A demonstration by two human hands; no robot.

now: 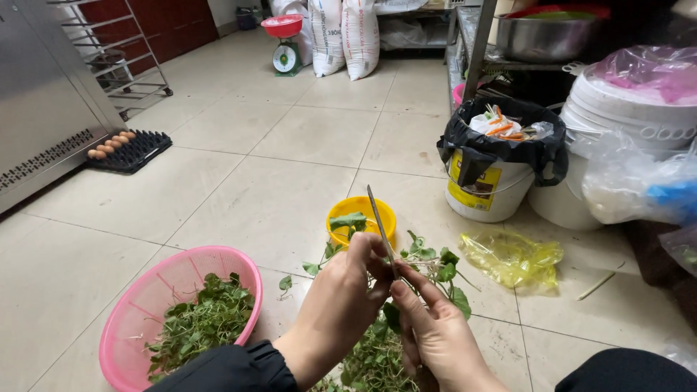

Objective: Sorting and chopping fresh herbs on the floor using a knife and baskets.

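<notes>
- The leafy green stems (428, 272) sit at lower centre of the frame, held between both hands above a tiled floor (276, 145); they are thin, pale-green stalks with small, heart-shaped dark leaves, some trailing down to the floor.
- The left hand (341, 305) has its grip closed around a bunch of the stems, thumb and fingers pinched at the top.
- The right hand (435, 327) has its grip clenched on a slim knife (380, 221), whose narrow grey blade points up and slightly left, with stems pressed against it by the thumb.
- A pink basket (131, 319) at lower left holds a heap of picked greens (200, 327).
- A small yellow bowl (377, 210) stands just behind the knife blade, with a leaf lying over its rim.
- A crumpled yellow plastic bag (512, 258) lies to the right of the stems.
- A white bucket (490, 192) lined with a black bag stands at centre right.
- The knife handle is hidden inside the right hand; the lower stems are cut off by the bottom edge; where each stem ends among the pile is hard to make out.
</notes>
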